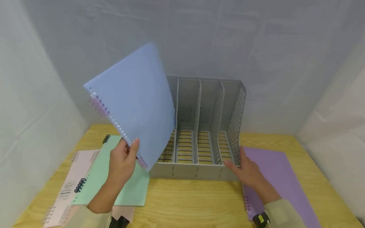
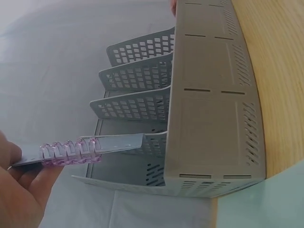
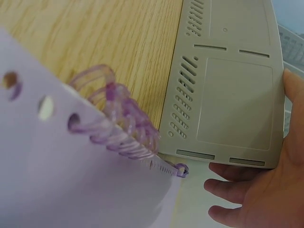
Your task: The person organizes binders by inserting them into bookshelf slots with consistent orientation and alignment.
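Note:
My left hand (image 1: 123, 162) pinches a blue loose-leaf notebook (image 1: 136, 100) by its bound lower edge, thumb on the cover. The notebook is raised and tilted, overlapping the left part of a grey file organizer (image 1: 194, 172) in the head view. Clear purple rings (image 2: 71, 152) show along its spine in the left wrist view, where its end lies over the organizer's opening. At the organizer's front right corner rests my right hand (image 1: 249, 170), thumb at the front rim. Its other fingers (image 3: 230, 190) extend past the side, fairly straight and spread.
A purple notebook (image 1: 278, 182) lies right of the organizer, partly under my right forearm. On the left, a green notebook (image 1: 134, 191) with black rings overlaps a pale pink one (image 1: 71, 191). White sheeting (image 1: 341, 137) surrounds the wooden table (image 1: 192, 212).

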Available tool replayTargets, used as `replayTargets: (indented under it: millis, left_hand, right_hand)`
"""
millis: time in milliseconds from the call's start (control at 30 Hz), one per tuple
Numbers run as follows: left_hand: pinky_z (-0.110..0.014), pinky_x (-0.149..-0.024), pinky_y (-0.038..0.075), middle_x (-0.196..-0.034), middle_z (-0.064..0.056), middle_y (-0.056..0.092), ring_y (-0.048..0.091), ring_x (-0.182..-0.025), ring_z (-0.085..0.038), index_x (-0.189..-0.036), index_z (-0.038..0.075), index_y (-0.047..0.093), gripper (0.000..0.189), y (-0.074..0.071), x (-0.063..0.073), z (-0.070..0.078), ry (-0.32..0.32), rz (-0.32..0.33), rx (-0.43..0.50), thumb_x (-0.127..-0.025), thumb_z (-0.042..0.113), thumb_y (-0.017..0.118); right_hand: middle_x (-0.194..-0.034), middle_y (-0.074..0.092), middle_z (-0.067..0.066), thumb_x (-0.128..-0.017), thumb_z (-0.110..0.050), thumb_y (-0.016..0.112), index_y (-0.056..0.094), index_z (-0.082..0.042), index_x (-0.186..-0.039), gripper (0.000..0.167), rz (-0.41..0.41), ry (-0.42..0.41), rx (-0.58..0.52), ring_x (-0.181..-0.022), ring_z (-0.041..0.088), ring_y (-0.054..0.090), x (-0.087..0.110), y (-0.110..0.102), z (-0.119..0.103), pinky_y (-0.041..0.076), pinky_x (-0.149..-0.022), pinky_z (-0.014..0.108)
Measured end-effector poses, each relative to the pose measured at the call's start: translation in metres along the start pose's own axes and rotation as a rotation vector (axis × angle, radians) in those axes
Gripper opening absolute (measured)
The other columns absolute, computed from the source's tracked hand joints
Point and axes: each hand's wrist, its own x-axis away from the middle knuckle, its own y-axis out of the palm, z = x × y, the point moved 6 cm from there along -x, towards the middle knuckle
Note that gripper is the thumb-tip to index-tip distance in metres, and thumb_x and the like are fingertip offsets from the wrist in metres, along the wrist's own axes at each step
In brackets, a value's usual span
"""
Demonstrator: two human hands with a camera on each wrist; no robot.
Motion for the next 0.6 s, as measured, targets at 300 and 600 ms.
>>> replayTargets:
  millis: [300,600]
  left_hand:
    - [-0.022,-0.057,0.055,-0.101,-0.024,0.070,0.071,-0.078,-0.034,-0.118,-0.008,0.056,0.022,-0.001,-0.008,0.010,0.082,-0.030,-0.048,-0.100,0.004,0.052]
    - [-0.047,-0.066,0.058,-0.103,-0.028,0.068,0.069,-0.087,-0.041,-0.116,-0.009,0.057,0.022,0.007,-0.014,0.017,0.110,-0.100,-0.056,-0.100,0.005,0.052]
  right_hand:
    - [-0.143,0.031,0.040,-0.094,-0.064,0.044,-0.003,0.007,-0.151,0.102,-0.012,-0.004,0.002,-0.123,0.059,0.041,-0.002,0.002,-0.002,0.037,-0.099,0.066]
    - [-0.146,0.028,0.038,-0.095,-0.063,0.044,-0.004,0.006,-0.152,0.101,-0.006,-0.005,-0.003,-0.124,0.058,0.039,-0.002,0.002,0.000,0.035,-0.101,0.066]
